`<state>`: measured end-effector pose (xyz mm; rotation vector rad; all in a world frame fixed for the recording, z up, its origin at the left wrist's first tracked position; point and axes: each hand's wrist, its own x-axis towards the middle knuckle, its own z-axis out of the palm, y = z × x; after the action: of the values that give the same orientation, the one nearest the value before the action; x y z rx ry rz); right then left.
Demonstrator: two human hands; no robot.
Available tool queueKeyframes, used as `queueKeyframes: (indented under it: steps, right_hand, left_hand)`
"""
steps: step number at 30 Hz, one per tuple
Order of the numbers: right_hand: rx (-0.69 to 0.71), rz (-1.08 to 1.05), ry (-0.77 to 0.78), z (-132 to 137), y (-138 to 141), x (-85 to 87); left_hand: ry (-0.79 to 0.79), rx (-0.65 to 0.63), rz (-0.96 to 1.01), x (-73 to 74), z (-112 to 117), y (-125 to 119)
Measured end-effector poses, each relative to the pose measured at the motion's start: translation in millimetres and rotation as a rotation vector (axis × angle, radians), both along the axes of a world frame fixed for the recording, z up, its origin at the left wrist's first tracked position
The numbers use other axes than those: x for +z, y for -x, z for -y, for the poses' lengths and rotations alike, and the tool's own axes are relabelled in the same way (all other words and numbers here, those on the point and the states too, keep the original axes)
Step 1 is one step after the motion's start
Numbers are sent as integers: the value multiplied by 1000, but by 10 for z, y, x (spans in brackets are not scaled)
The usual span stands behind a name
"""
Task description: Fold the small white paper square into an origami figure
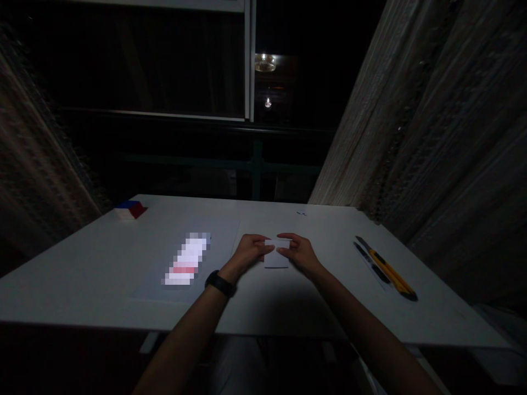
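Note:
A small white piece of paper [276,260], roughly square and seemingly folded, is held just above the table between both hands. My left hand [248,251] pinches its left side, thumb on the near face and fingers behind. On the opposite side, my right hand [302,253] grips it the same way, with the index finger stretched along the top edge. The two thumbs point toward each other and stay slightly apart. A dark watch [220,283] sits on my left wrist. Dim light hides the paper's finer folds.
The white table [102,258] carries a lit, blurred phone screen [187,260] on a paper sheet [224,241]. A yellow utility knife [393,272] and a dark pen-like tool [371,263] lie right. A coloured block [129,209] stands back left; paper scraps [302,213] lie at the back.

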<state>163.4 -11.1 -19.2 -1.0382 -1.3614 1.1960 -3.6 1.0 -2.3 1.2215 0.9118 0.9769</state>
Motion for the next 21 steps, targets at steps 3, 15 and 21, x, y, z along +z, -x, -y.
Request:
queueKeyframes:
  steps: [3, 15, 21]
  right_hand:
    - [4, 14, -20, 12, 24, 18]
    - [106, 68, -13, 6, 16, -29]
    - [104, 75, 21, 8, -11, 9]
  left_hand:
    - [-38, 9, -49, -30, -19, -4]
    - [-52, 71, -140, -46, -31, 20]
    - [-14, 94, -82, -56, -49, 22]
